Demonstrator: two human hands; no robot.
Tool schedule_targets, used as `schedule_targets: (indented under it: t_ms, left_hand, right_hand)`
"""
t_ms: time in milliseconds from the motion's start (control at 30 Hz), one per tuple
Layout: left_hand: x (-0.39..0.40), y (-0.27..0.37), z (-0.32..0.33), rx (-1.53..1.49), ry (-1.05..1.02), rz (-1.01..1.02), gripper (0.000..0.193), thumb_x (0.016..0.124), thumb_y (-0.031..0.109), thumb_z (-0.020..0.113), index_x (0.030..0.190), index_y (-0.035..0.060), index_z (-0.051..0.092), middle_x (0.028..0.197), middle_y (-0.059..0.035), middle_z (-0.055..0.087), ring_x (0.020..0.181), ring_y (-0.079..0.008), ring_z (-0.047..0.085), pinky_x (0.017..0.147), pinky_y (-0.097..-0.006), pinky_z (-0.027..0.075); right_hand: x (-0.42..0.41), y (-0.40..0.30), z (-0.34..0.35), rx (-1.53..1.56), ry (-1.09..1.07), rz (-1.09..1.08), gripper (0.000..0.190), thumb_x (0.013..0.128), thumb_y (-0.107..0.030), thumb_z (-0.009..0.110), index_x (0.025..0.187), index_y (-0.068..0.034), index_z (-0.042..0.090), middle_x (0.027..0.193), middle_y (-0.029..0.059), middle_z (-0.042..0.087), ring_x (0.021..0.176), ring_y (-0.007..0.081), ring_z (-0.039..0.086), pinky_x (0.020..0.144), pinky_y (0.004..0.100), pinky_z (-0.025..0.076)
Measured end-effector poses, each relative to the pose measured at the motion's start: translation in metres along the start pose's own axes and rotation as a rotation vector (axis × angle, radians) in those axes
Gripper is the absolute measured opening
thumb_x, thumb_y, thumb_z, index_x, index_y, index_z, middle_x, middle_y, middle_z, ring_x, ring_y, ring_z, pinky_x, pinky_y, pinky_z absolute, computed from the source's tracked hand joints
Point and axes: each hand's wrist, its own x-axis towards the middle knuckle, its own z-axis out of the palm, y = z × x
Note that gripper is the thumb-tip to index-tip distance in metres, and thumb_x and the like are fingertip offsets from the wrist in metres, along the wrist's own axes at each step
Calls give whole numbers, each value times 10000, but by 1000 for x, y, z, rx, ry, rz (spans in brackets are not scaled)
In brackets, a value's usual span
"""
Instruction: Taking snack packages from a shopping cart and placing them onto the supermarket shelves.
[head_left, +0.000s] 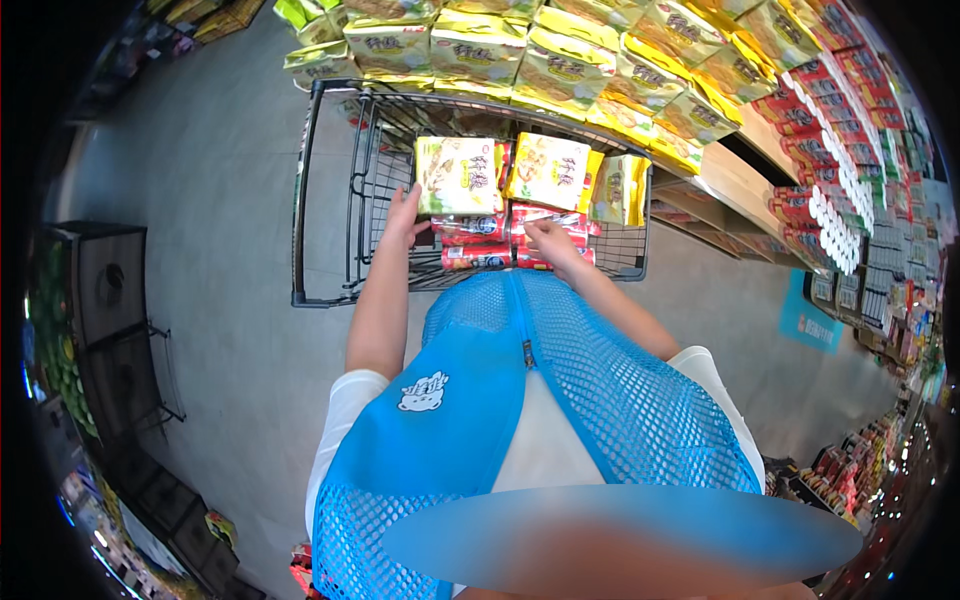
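Observation:
A black wire shopping cart (300, 195) stands before me with bagged snack packs in it. My left hand (406, 216) is at the left edge of a white and yellow snack pack (455, 176), fingers apart, seeming to touch its side. To its right stands a second such pack (549, 171), then a greenish-yellow pack (616, 189) near the cart's right end. Red cylindrical packs (477, 256) lie in layers on the side nearer me. Over the right-hand red packs, my right hand (551, 244) has its fingers bent; whether it grips one is unclear.
Beyond the cart, a display (480, 49) of green and yellow snack packs stands close to its far side. Wooden shelving (735, 184) with red canisters (806, 142) curves along the right. Black crates (111, 274) line the left across the grey floor (225, 247).

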Motion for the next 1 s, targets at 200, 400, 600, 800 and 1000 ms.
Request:
schedule_targets:
  t_ms: [200, 400, 600, 800, 1000]
  left_hand:
    - [44, -65, -12, 162, -167, -59, 578, 1008, 483, 610, 1403, 64, 555, 1340, -117, 633, 1193, -303, 617, 934, -468, 540]
    - [-13, -118, 7, 780, -135, 516, 399, 1004, 386, 621, 1102, 11, 716, 1027, -150, 757, 875, -285, 744, 806, -405, 570]
    - [-84, -72, 12, 1198, -15, 536, 290, 958, 296, 619, 1118, 65, 693, 1064, -170, 718, 1000, -372, 692, 847, -499, 557]
    - [-88, -76, 1, 1300, 30, 465, 278, 975, 299, 598, 1051, 51, 699, 1038, -163, 723, 976, -366, 696, 842, -498, 554]
    - [-89, -79, 4, 1228, 86, 551, 253, 971, 284, 587, 952, 56, 697, 983, -172, 721, 917, -385, 700, 807, -522, 552]
  right_hand:
    - [18, 29, -18, -355, -113, 10, 492, 977, -441, 673, 1067, 38, 741, 920, 151, 742, 872, 202, 717, 778, 337, 566]
    - [29, 43, -61, -315, 33, -181, 429, 981, -386, 677, 1098, 22, 740, 905, 153, 754, 799, 213, 708, 744, 359, 562]
    - [77, -41, -135, -458, 483, -481, 290, 977, -206, 677, 1179, 3, 684, 1009, 160, 758, 913, 236, 737, 826, 364, 578]
    - [138, -186, -200, -891, 844, -817, 543, 877, -194, 725, 1355, -5, 549, 1273, 255, 602, 1187, 432, 584, 1012, 491, 487]
    - [214, -278, -256, -1248, 705, -620, 847, 834, -364, 804, 1520, -46, 423, 1488, 236, 523, 1356, 387, 529, 1136, 467, 449]
